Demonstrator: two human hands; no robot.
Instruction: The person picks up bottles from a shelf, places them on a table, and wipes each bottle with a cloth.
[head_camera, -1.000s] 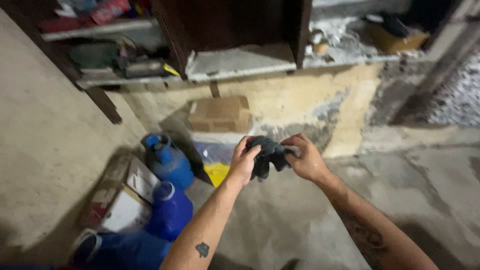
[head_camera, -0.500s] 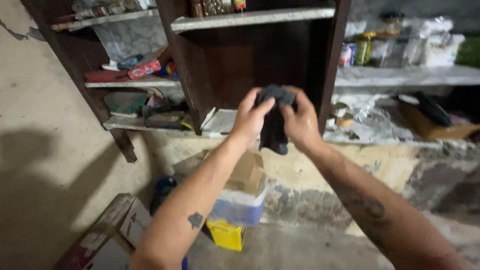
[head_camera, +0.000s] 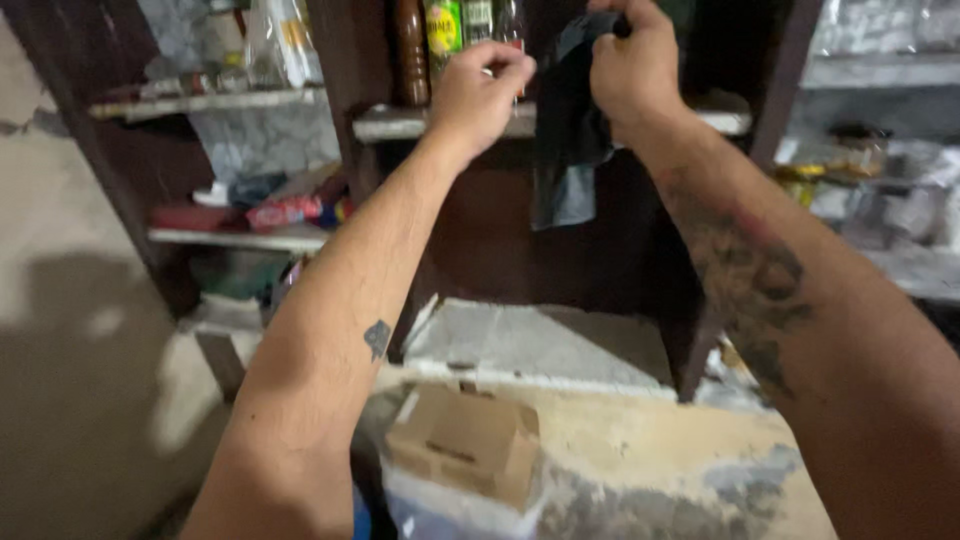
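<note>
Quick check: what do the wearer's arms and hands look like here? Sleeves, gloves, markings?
Both forearms bare, no sleeves or gloves in view. Left arm has a small dark tattoo. Right arm has a larger dark tattoo. Left hand and right hand show no rings.

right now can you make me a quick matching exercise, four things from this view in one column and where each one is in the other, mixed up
Things:
1 dark cloth
2 cardboard box
3 brown bottle
4 red packet

Places:
a on the left-hand shelf, middle level
b low down, below the bottom shelf
c hanging from the right hand
d standing on the upper shelf beside the left hand

Pairs: 1-c, 2-b, 3-d, 4-a
</note>
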